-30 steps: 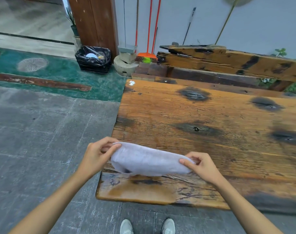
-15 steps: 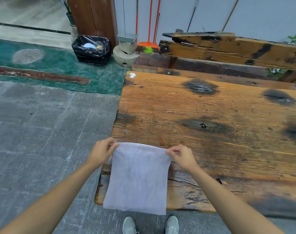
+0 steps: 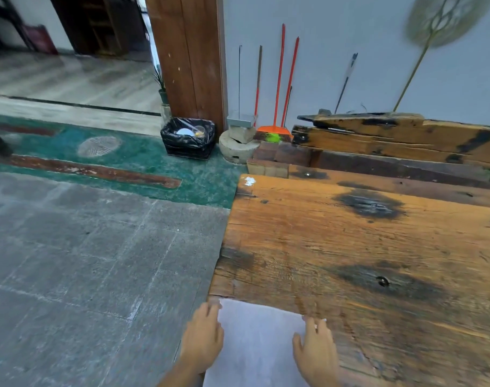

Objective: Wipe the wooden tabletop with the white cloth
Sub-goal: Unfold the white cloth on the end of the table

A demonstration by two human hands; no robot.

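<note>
The white cloth (image 3: 257, 344) lies spread flat on the near left corner of the wooden tabletop (image 3: 350, 241), a worn orange-brown slab with dark burnt patches. My left hand (image 3: 203, 337) lies along the cloth's left edge, with its fingers reaching the top left corner. My right hand (image 3: 316, 350) holds the right edge, its fingertips at the top right corner. Both hands are motion-blurred. The cloth's lower part runs out of the frame at the bottom.
Grey stone floor and a green carpet (image 3: 143, 160) lie to the left of the table. A bin with a black liner (image 3: 188, 138), a stone block (image 3: 238, 146) and red-handled brooms (image 3: 277, 93) stand by the wall. Rough wooden beams (image 3: 391, 138) are stacked behind the table.
The cloth hung from both hands over the table's front edge; now it lies flat on the tabletop under them. My view has swung up and to the left.
</note>
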